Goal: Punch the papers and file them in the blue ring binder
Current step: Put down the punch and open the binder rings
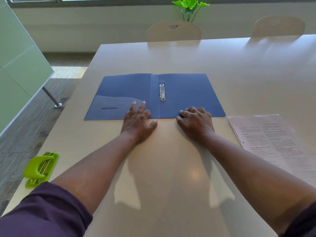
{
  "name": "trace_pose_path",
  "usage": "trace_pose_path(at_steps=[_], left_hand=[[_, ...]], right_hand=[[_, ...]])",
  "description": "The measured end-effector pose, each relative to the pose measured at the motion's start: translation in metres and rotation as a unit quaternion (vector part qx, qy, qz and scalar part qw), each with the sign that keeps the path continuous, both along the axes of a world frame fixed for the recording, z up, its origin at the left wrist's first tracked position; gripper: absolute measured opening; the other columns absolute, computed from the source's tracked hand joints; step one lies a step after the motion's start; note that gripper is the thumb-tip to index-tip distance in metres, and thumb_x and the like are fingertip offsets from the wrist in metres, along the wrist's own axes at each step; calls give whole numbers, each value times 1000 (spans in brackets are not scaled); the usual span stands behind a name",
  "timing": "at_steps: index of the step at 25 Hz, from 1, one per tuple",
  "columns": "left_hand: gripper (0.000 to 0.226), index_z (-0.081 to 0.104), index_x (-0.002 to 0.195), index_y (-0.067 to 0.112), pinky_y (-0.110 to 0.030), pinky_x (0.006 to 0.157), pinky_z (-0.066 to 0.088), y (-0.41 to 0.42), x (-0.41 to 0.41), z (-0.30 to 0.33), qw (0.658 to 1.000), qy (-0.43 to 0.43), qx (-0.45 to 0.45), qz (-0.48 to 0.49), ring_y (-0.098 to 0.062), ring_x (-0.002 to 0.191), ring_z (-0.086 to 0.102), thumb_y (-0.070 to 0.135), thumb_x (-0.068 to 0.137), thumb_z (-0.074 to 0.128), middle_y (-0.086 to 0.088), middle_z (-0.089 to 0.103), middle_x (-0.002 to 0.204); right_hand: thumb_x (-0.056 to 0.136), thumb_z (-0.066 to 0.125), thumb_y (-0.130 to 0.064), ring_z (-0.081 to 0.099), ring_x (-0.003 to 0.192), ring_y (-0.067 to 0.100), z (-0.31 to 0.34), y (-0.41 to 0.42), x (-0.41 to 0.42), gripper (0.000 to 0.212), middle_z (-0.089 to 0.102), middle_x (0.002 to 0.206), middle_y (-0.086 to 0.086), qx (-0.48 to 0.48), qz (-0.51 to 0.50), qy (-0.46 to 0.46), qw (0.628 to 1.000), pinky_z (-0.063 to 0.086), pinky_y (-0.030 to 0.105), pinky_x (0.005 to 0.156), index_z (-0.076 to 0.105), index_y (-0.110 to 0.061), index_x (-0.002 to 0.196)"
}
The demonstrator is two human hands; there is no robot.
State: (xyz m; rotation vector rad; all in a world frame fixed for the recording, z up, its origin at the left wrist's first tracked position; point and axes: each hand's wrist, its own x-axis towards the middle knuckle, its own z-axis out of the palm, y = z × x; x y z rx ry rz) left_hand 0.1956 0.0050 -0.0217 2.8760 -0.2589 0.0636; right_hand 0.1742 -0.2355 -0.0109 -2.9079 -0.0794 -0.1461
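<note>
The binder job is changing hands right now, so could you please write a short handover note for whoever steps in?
Left hand: open, fingers flat on the binder's near edge.
Right hand: fingers curled on the same edge, grip unclear.
Binder lies open, rings empty.
Papers stacked to its right.
Punch at the table's left edge.
Done: binder opened.
Left: punching, if still needed, and filing.

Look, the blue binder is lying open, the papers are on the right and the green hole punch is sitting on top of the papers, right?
Not quite. The head view shows the green hole punch at the table's left edge, far from the papers. The blue binder does lie open, and the papers are on the right.
</note>
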Motion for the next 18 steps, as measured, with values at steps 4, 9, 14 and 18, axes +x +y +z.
trace_pose_path(at_steps=[4,9,14,18], left_hand=[[34,55,106,25,-46,121,22,4,-27,-5,999,-15,-26,-15,-27,153,28,56,95,48,1,41,162],[32,59,103,24,-46,113,28,9,-59,-4,999,-40,-31,-20,-22,143,39,53,95,51,5,53,152],[28,64,105,24,-43,108,31,14,-92,-3,997,-57,-47,-32,-20,137,45,48,95,54,6,58,146],[28,66,105,24,-42,107,31,20,-117,-4,996,-57,-50,-40,-19,136,47,47,95,55,9,61,143]], right_hand=[[99,42,-54,54,108,28,-3,3,-26,42,64,110,-2,8,4,-31,999,42,39,87,74,-30,112],[95,54,-46,62,104,30,14,19,-26,35,67,106,4,41,19,-24,999,47,36,79,73,-20,111],[93,57,-40,60,97,31,19,42,-13,27,63,100,5,108,47,24,993,47,38,73,59,-15,103],[97,54,-40,60,89,28,17,51,-19,20,59,92,0,106,70,30,991,39,34,63,55,-23,108]])
